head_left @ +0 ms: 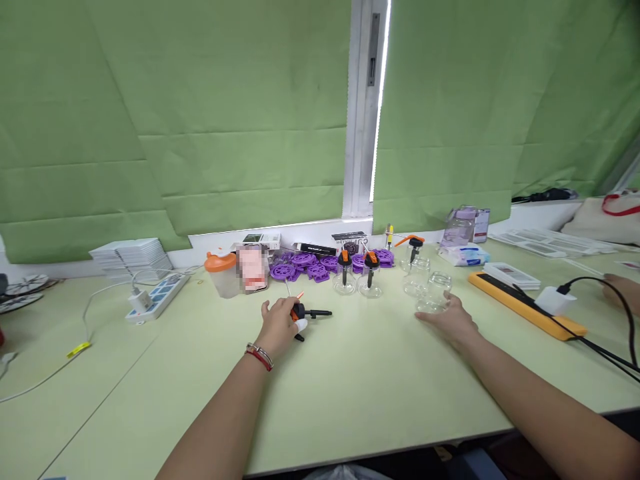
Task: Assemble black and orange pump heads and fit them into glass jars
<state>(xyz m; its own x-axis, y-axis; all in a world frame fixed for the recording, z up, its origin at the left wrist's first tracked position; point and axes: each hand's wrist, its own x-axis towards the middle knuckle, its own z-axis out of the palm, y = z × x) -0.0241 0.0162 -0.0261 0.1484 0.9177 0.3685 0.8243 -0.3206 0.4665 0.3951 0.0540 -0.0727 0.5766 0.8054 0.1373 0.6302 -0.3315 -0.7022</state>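
Note:
My left hand (281,325) is closed around a black-and-orange crank lid (299,311), whose black shaft points right over the table. A white wrap covers one fingertip. To the right, my right hand (454,321) curves its thumb and fingers round the lower part of a clear glass jar (439,288). Another lidless clear jar (416,283) stands just behind it. Two jars with similar black-and-orange lids, a left one (345,280) and a right one (371,281), stand between my hands. Farther back is a third lidded jar (413,250).
Purple plastic parts (305,265) lie along the wall beside an orange-lidded cup (221,275) and a phone (253,268). A white power strip (159,299) lies left, an orange one (525,307) right. Another person's hand (620,293) shows at the right edge.

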